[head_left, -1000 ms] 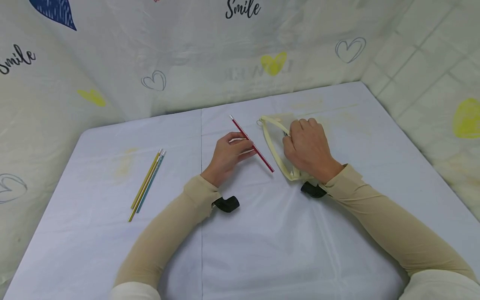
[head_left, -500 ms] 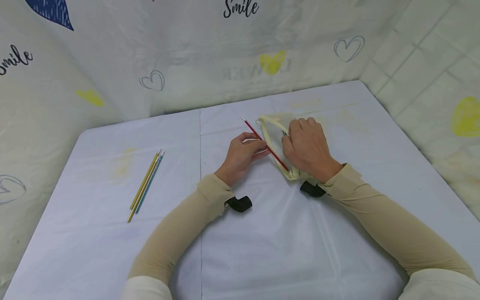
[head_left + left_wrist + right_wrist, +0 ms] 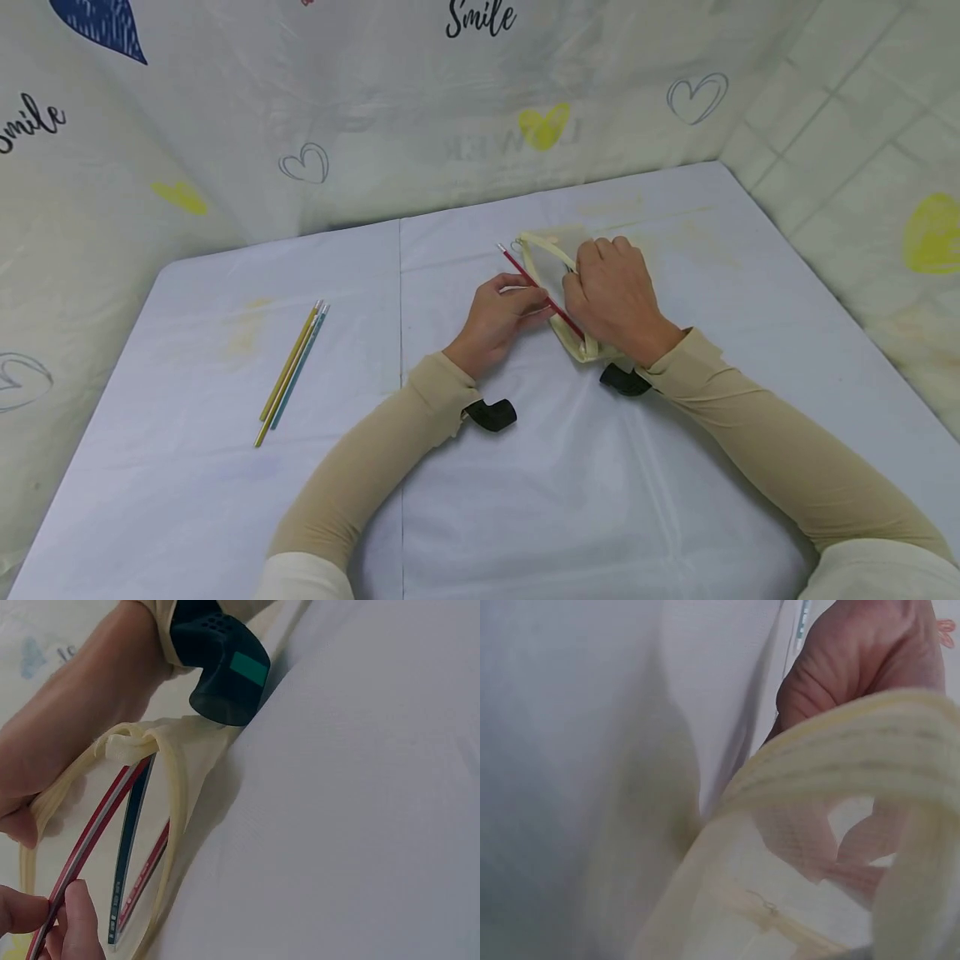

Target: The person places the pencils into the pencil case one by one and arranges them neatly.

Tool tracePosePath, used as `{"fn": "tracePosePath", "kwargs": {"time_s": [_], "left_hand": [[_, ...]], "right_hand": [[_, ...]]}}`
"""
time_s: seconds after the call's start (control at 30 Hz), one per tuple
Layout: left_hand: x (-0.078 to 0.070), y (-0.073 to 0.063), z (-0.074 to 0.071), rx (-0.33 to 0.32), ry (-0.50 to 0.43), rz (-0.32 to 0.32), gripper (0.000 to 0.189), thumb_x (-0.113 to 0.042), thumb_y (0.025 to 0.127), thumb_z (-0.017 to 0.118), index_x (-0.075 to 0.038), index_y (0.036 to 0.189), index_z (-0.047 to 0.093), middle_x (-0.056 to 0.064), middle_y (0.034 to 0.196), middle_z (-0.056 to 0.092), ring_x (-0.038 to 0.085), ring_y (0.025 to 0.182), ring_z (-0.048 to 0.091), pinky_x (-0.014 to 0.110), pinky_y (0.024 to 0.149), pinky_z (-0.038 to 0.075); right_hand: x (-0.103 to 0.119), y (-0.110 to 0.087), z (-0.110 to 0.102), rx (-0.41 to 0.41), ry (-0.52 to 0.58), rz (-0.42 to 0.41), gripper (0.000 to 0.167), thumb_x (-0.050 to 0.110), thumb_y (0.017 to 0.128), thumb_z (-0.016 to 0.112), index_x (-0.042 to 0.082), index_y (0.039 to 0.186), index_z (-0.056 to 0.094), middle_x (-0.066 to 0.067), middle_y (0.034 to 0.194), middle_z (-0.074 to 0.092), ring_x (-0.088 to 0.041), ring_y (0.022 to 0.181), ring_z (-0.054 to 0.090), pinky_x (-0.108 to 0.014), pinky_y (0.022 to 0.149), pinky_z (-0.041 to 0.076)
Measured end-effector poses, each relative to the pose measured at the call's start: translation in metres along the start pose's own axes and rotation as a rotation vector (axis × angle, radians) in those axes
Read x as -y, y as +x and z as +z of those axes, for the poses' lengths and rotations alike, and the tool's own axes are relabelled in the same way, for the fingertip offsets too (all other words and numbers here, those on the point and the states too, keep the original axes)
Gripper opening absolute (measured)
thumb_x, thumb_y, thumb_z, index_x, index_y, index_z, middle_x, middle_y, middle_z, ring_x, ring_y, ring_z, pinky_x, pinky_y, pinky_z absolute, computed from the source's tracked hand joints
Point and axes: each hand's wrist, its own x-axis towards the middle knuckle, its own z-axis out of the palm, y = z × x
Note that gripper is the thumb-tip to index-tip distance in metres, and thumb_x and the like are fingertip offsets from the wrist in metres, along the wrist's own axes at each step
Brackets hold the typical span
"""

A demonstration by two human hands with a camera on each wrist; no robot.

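My left hand (image 3: 501, 321) pinches a red pencil (image 3: 517, 265) between thumb and fingers. The pencil slants, its lower end inside the mouth of a cream zip pouch (image 3: 567, 340) and its upper end sticking out. My right hand (image 3: 617, 292) grips the pouch's right edge, and the mouth gapes. In the left wrist view, a dark blue pencil (image 3: 131, 832) and another red pencil (image 3: 146, 871) lie inside the pouch. The see-through pouch band (image 3: 840, 761) fills much of the right wrist view, and my right fingertips are hidden in the head view.
Two gold pencils (image 3: 288, 367) and a blue-green pencil (image 3: 302, 363) lie together at the left of the white-covered table (image 3: 480, 517). Behind the table hangs a printed white curtain (image 3: 390, 108). A black wrist camera (image 3: 491, 415) sits under the left cuff.
My left hand has moved right with the red pencil, whose lower end has gone from outside the pouch into its mouth. My right hand has stayed in place on the pouch.
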Motion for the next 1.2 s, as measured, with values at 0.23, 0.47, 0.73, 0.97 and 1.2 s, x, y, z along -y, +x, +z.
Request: {"fn": "tracePosePath", "kwargs": {"time_s": [0.23, 0.47, 0.73, 0.97, 1.2], "left_hand": [[0.002, 0.001, 0.005, -0.001, -0.003, -0.013, 0.021, 0.007, 0.094, 0.065, -0.008, 0.104, 0.053, 0.01, 0.095, 0.069, 0.014, 0.085, 0.071, 0.04, 0.099, 0.063], [0.006, 0.003, 0.01, 0.02, -0.009, -0.015, 0.021, 0.007, 0.095, 0.063, -0.007, 0.105, 0.053, 0.009, 0.09, 0.071, 0.013, 0.081, 0.072, 0.027, 0.083, 0.067], [0.006, 0.005, 0.013, 0.026, 0.042, -0.047, 0.021, 0.005, 0.094, 0.066, -0.004, 0.11, 0.055, 0.008, 0.088, 0.073, 0.012, 0.079, 0.073, 0.025, 0.082, 0.066], [0.004, 0.006, 0.016, 0.017, 0.125, -0.075, 0.015, 0.003, 0.093, 0.07, -0.006, 0.1, 0.06, 0.007, 0.087, 0.071, 0.01, 0.076, 0.072, 0.018, 0.073, 0.064], [0.002, 0.006, 0.012, 0.028, 0.155, -0.075, 0.021, 0.001, 0.094, 0.07, 0.001, 0.112, 0.062, 0.008, 0.093, 0.071, 0.012, 0.079, 0.074, 0.023, 0.081, 0.066]], "right_hand": [[0.0, 0.0, 0.0, -0.007, -0.006, -0.013, 0.024, 0.01, 0.087, 0.04, 0.006, 0.063, 0.038, -0.012, 0.061, 0.04, -0.034, 0.06, 0.035, -0.037, 0.055, 0.026], [-0.001, -0.001, 0.002, -0.048, -0.012, -0.049, 0.024, 0.011, 0.087, 0.039, 0.005, 0.063, 0.038, -0.013, 0.06, 0.038, -0.035, 0.058, 0.034, -0.038, 0.053, 0.026], [-0.001, -0.001, 0.002, -0.06, -0.003, -0.056, 0.023, 0.01, 0.085, 0.039, 0.005, 0.063, 0.037, -0.012, 0.06, 0.036, -0.034, 0.057, 0.033, -0.037, 0.052, 0.025], [0.0, -0.001, 0.003, -0.052, 0.002, -0.045, 0.022, 0.009, 0.084, 0.04, 0.005, 0.062, 0.037, -0.011, 0.06, 0.036, -0.034, 0.058, 0.033, -0.037, 0.053, 0.025], [-0.001, -0.002, 0.003, -0.061, 0.007, -0.054, 0.024, 0.01, 0.087, 0.04, 0.005, 0.063, 0.037, -0.012, 0.06, 0.036, -0.034, 0.058, 0.033, -0.038, 0.053, 0.025]]}}
